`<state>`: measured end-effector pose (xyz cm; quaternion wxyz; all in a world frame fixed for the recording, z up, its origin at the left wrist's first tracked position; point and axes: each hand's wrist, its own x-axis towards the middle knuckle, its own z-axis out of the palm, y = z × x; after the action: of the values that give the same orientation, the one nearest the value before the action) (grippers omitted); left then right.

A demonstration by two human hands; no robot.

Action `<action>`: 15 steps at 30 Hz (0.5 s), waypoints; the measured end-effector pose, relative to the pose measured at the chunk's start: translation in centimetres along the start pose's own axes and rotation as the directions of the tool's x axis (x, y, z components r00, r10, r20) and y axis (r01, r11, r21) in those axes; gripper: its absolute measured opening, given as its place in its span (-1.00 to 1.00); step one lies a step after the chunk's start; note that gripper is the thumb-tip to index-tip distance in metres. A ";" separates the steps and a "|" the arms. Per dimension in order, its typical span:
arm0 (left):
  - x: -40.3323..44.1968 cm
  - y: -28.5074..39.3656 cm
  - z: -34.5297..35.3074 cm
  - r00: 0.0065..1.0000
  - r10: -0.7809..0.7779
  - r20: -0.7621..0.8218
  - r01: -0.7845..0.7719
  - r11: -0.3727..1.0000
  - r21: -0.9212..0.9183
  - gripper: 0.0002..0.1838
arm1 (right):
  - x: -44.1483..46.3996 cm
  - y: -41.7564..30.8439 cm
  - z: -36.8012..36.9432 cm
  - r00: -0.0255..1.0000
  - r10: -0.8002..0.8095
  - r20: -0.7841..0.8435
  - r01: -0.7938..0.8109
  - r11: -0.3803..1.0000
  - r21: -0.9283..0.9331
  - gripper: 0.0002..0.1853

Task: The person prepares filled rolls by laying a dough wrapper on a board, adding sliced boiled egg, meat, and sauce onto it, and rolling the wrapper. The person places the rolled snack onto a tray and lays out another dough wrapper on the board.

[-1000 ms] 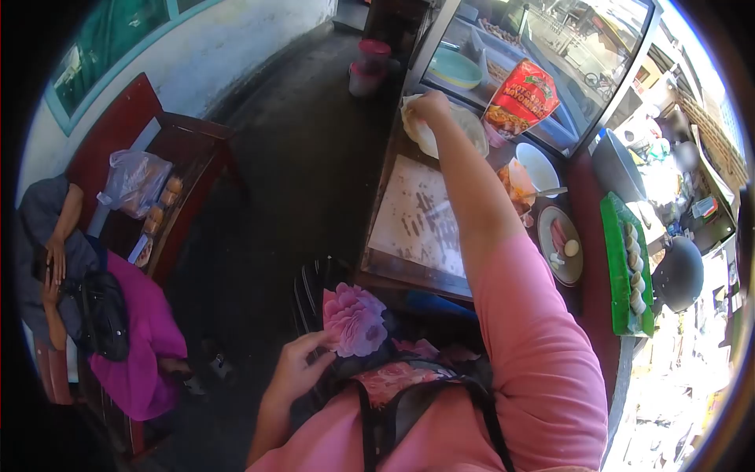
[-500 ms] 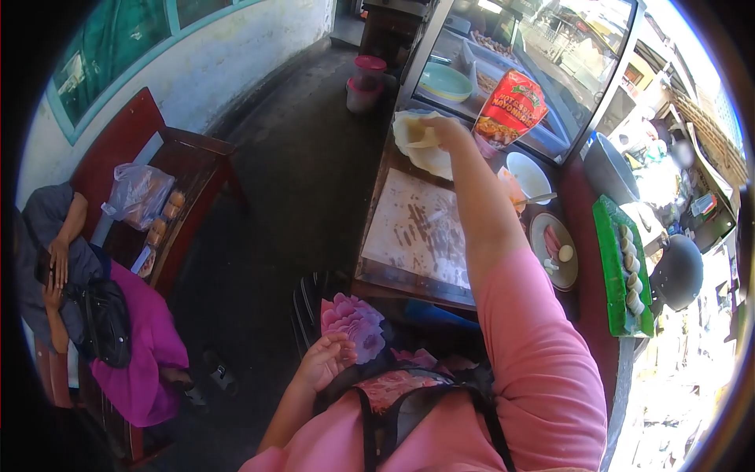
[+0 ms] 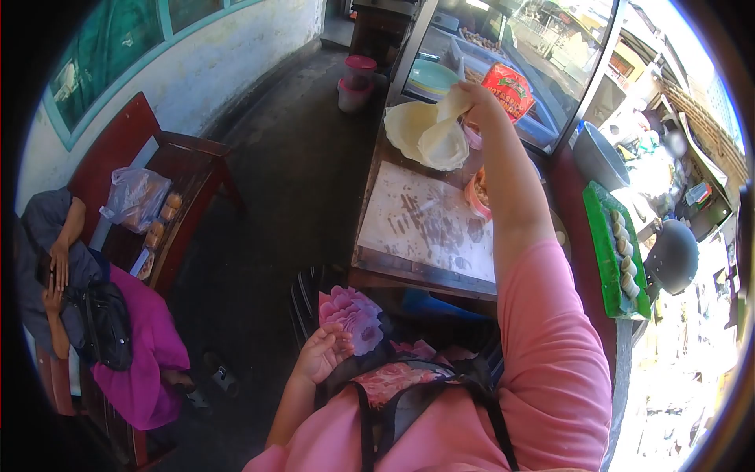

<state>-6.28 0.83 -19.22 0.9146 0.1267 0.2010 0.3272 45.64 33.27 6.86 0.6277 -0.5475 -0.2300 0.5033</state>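
Note:
My right hand (image 3: 473,101) pinches the edge of a thin pale wrapper sheet (image 3: 447,126) and lifts it off a stack of round sheets (image 3: 409,132) at the table's far side. Behind that hand stands a red mayonnaise pouch (image 3: 510,88). A floured white board (image 3: 417,224) lies on the wooden table, nearer to me. An orange-filled container (image 3: 477,193) sits at its right edge, partly behind my forearm. Above my lap, beside the pink flower print (image 3: 354,318), my left hand (image 3: 322,354) has its fingers loosely curled apart and holds nothing.
A green tray (image 3: 613,252) of rolled pieces lies on the right ledge, near a grey basin (image 3: 599,156). The glass case (image 3: 511,39) stands beyond the table. At left a person (image 3: 67,275) sits on a red bench (image 3: 185,149) with a plastic bag (image 3: 136,197).
My right hand has moved right and up, peeling the sheet away from the stack. My left hand has drawn back from the flower print. The view has shifted slightly.

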 end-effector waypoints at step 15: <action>0.4 0.0 2.3 0.990 0.037 -0.137 0.021 0.916 0.400 -0.75 | -22.0 -13.1 -0.4 0.825 -0.132 0.549 0.201 0.977 -0.067 -0.70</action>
<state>-4.95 0.90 -17.27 0.8513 0.2883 0.3277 0.2910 42.42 15.02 24.60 0.5439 -0.3980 -0.4753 0.5656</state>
